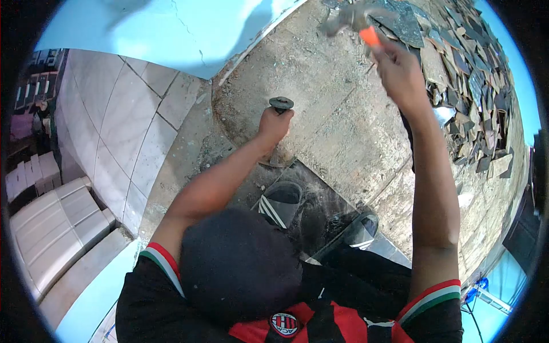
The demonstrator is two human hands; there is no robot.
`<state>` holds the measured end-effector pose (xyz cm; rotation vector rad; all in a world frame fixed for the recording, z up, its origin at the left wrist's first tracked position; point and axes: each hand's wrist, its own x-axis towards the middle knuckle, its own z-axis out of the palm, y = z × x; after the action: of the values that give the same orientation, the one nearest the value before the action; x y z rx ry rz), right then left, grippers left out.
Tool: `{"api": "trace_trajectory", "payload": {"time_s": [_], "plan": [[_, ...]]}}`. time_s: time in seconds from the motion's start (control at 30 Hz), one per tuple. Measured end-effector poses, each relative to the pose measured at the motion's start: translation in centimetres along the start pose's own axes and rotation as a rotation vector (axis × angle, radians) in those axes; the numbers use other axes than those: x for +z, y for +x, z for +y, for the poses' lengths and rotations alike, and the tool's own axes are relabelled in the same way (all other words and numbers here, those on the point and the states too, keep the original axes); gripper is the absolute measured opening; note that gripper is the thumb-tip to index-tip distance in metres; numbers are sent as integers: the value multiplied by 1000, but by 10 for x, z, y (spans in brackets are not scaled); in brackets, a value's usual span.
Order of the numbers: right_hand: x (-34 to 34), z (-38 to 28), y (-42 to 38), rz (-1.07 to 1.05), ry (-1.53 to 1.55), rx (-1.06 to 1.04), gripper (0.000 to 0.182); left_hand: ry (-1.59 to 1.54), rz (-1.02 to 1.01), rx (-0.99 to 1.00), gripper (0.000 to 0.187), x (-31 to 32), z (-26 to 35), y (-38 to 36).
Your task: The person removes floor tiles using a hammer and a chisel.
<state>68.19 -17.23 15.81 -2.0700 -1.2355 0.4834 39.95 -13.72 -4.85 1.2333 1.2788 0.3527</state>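
Note:
My left hand (274,127) is closed around an upright chisel (281,103), whose round, flat top shows above the fist. The chisel's lower end, partly hidden by my wrist, points down at the floor by a dark tile. Raised at the upper right, my right hand (401,79) grips a hammer (370,36) by its orange handle. The hammer's metal head is smeared by motion, over the floor and close to the broken tiles in the picture.
A heap of broken tile pieces (472,86) lies at the right. Bare rough floor (343,108) stretches between a blue wall (171,28) and that heap. Dark tiles (320,188) lie around my sandalled feet (281,200). White tiles (123,114) cover the left side, near stacked pale boxes (57,223).

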Motion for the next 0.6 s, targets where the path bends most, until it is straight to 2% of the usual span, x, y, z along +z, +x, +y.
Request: {"api": "trace_trajectory", "payload": {"time_s": [0.1, 0.2, 0.27, 0.37, 0.4, 0.57, 0.6], "plan": [[-5, -36, 13, 154, 124, 25, 46, -55, -31, -7, 26, 1, 3, 2], [20, -49, 5, 101, 7, 74, 39, -52, -23, 26, 27, 3, -7, 5], [60, -19, -13, -226, -145, -108, 37, -69, -40, 6, 28, 3, 6, -4], [65, -19, -14, -557, -229, -175, 36, -56, -20, 172, 27, 2, -16, 7], [59, -15, -6, -507, -181, -182, 35, -34, -26, 190, 26, 1, -13, 9], [13, -38, 33, 16, -81, -193, 36, 17, -78, 237, 26, 0, -13, 3], [10, -40, 37, 136, -58, -180, 38, -2, -71, 187, 26, 1, -8, 1]]}}
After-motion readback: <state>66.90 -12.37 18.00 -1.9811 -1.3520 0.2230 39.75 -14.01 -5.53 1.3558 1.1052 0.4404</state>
